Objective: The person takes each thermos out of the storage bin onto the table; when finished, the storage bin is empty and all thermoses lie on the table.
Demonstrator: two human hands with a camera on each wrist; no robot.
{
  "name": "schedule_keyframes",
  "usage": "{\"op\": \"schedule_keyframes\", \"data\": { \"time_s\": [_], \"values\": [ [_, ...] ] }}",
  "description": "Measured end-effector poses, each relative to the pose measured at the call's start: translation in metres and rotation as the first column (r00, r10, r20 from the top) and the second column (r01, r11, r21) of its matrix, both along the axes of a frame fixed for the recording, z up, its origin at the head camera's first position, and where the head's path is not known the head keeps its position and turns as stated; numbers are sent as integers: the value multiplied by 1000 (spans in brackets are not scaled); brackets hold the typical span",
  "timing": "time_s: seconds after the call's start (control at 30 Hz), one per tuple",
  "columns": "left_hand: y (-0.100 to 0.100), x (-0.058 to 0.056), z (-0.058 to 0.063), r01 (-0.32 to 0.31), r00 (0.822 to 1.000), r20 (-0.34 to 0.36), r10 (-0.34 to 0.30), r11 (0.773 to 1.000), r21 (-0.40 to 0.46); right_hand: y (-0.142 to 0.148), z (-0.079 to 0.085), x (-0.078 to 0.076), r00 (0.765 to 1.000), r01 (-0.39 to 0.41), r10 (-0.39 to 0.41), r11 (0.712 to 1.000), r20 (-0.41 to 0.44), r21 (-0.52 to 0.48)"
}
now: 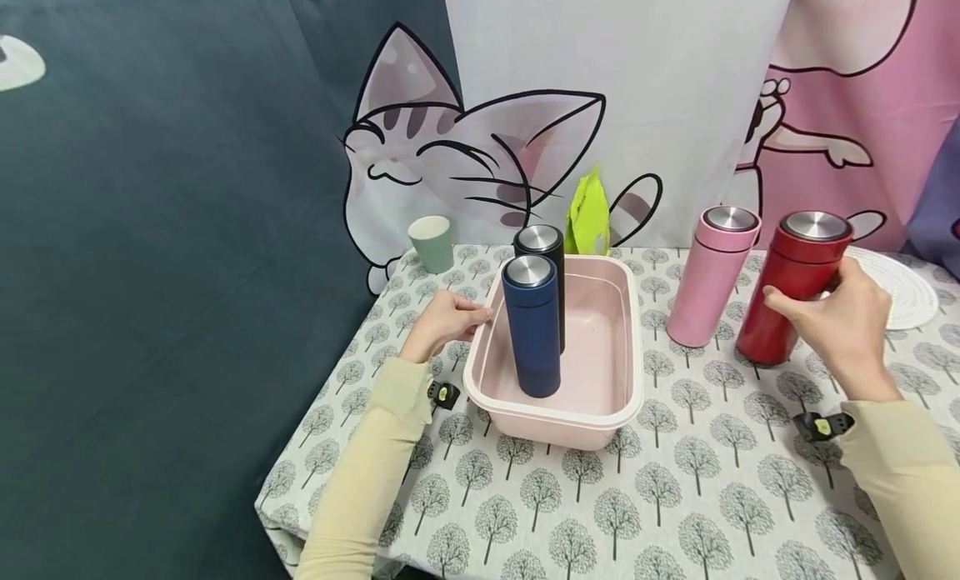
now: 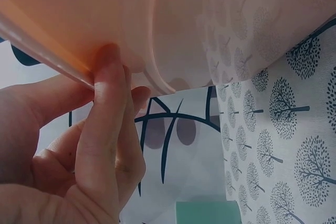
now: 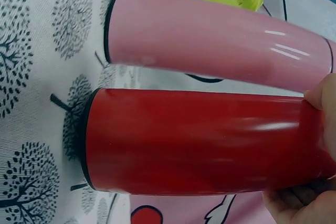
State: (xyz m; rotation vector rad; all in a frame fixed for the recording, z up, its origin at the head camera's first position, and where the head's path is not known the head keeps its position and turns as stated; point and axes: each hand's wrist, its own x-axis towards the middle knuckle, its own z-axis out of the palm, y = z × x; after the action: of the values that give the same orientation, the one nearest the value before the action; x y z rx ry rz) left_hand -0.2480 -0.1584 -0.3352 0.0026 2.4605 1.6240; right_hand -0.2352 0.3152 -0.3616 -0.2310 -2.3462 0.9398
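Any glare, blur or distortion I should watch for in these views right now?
Head view: even light, sharp, wide-angle bending at the edges. Left wrist: the pink tub fills the frame, soft and washed out, left hand close. Right wrist: bright glare streaks on the red flask and pink flask, image turned sideways.

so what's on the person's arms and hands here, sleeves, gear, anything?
Both arms wear long pale cream-beige sleeves to the wrist. The left hand and right hand are bare: no gloves or rings visible. Beside each wrist sits a small black device with a yellow-green spot, the left wrist device and right wrist device. No cables show.
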Motion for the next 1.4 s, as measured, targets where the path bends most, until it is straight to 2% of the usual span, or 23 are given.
{"op": "schedule_keyframes", "data": {
  "time_s": [0.23,0.43,0.7,0.8,0.93,1.13,1.27,1.4],
  "values": [
    [2,2,-3,9,1000,7,-10,1000,6,6,-9,-1,997,24,-24,1000,69,-1],
    [2,3,-3,15,1000,-3,-15,1000,-8,13,-11,0,995,46,-44,999,90,-24],
    [-1,2,0,-6,1000,-9,6,1000,-18,16,-10,1,998,0,-1,1000,67,5],
    [-2,2,1,-11,1000,-11,10,1000,-19,15,-9,0,996,-28,28,1000,88,1],
    [-4,3,0,-16,1000,-3,16,1000,-20,16,-8,1,983,-65,71,997,167,-45],
    [-2,2,0,-15,1000,6,16,1000,-16,19,-4,10,970,-51,75,993,233,-108],
    [-1,0,-1,-7,1000,8,7,1000,-16,20,-2,16,979,-39,73,984,191,-173],
    [0,0,0,-7,1000,2,7,1000,-16,20,-2,24,987,-22,68,954,147,-298]
  ]
}}
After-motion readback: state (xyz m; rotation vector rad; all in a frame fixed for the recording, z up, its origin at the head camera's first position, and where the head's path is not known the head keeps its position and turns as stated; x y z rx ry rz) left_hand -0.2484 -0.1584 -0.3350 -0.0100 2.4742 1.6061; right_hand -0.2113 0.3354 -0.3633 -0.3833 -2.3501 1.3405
